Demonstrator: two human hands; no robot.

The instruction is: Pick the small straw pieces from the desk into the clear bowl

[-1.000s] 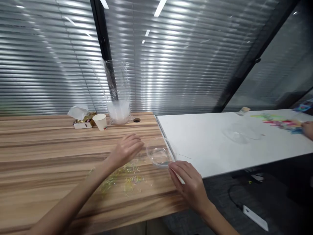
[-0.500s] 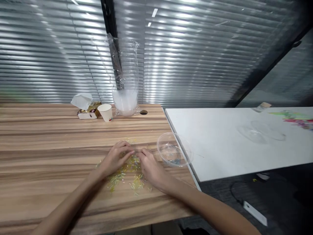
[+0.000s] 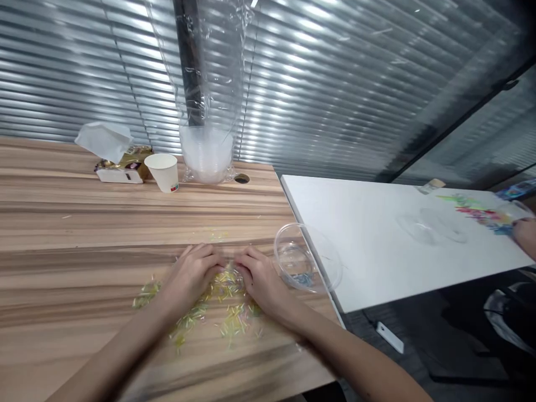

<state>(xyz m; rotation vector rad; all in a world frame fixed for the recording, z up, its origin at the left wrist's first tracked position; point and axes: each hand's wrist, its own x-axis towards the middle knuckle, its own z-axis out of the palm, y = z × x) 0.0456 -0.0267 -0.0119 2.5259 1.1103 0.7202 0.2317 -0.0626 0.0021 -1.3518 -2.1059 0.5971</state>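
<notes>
Short thin yellow and clear pieces (image 3: 234, 324), like tiny tubes, lie scattered in clusters on the wood-grain table (image 3: 62, 240). Over the top of the pile, my left hand (image 3: 188, 276) bends its fingers down, fingertips together. Facing it, my right hand (image 3: 262, 282) curls in the same way, thumb near the index finger. A small gap separates the hands. Anything between the fingertips is too small to make out. Just right of my right hand stands a clear plastic bowl (image 3: 288, 254) with some bluish pieces at its bottom.
Behind are a tissue pack (image 3: 121, 174), a paper cup (image 3: 163, 172) and a plastic bag of white cups (image 3: 208, 151). On the white table (image 3: 355, 240) lie clear lids (image 3: 431, 226) and colourful pieces (image 3: 477, 212); another person's hand (image 3: 525, 235) is at its far right.
The view has shifted, so the tissue pack and cup look closer. My hands have moved slightly apart, still low at the pile. Another person's hand has come into view at right.
</notes>
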